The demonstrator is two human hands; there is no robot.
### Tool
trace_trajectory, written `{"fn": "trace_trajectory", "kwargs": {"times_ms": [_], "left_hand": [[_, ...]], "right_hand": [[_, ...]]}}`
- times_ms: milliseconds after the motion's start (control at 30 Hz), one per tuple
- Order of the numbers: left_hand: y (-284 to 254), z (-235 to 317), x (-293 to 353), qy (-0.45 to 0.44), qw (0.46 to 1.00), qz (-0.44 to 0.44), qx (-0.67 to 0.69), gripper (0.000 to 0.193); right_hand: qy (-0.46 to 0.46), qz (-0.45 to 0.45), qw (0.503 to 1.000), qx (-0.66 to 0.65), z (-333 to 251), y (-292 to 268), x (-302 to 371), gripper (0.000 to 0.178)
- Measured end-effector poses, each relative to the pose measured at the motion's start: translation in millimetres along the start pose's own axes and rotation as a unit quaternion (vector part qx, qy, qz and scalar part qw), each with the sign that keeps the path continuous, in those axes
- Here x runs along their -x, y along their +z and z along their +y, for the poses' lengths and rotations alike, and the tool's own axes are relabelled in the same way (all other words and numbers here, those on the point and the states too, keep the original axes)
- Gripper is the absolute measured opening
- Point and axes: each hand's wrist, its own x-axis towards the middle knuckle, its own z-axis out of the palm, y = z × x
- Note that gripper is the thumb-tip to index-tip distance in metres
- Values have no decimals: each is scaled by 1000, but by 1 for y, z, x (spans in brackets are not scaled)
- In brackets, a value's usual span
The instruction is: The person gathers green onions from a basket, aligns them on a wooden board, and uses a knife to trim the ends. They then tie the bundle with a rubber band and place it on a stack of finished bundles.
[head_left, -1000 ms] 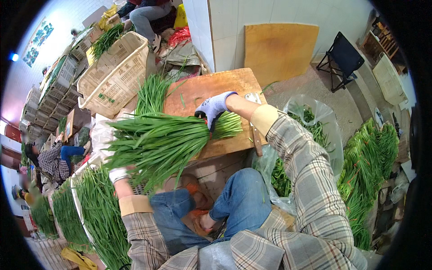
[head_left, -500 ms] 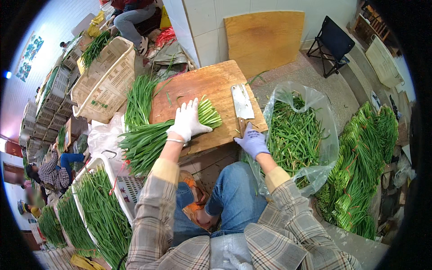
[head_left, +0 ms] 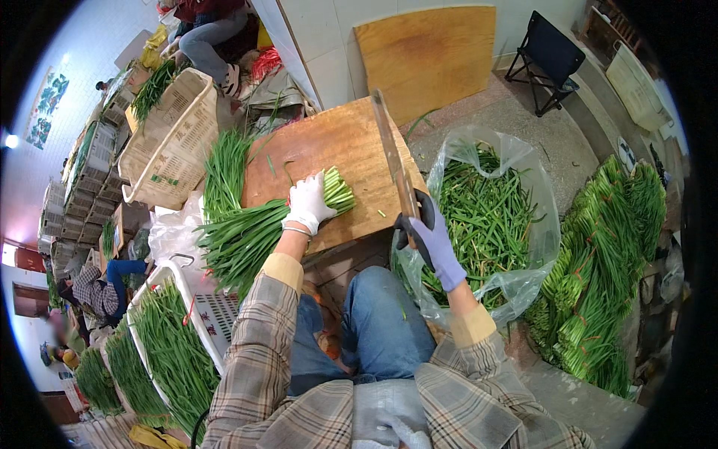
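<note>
A bunch of garlic chives lies across the wooden cutting board, its pale cut ends pointing right and its green leaves hanging off the near left edge. My left hand, in a white glove, is closed over the bunch just behind those ends. In a purple glove with dark fingers, my right hand grips a cleaver by its handle at the board's right side. The blade stands nearly edge-on, pointing away from me. One small cut piece lies between bunch and blade. More loose chives rest at the board's left edge.
Right of the board stands a clear plastic bag of green trimmings. Tied chive bundles are heaped farther right. White crates of chives stand at left, a cream basket behind them. A folding chair stands at back right.
My right hand has closed round the cleaver's handle and lifted it from lying flat to nearly edge-on. My left hand still holds the bunch, its fingers now more curled.
</note>
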Motion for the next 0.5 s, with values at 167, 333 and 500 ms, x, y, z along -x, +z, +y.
{"fn": "trace_trajectory", "kwargs": {"times_ms": [167, 333, 500], "left_hand": [[-33, -4, 1, 17, 995, -92, 39, 98], [-104, -72, -9, -13, 954, -164, 251, 75], [-71, -45, -27, 61, 821, -156, 547, 82]], "right_hand": [[-47, 4, 955, 294, -25, 38, -11, 69], [-56, -31, 982, 179, -14, 46, 3, 49], [-5, -30, 999, 16, 15, 30, 8, 51]]}}
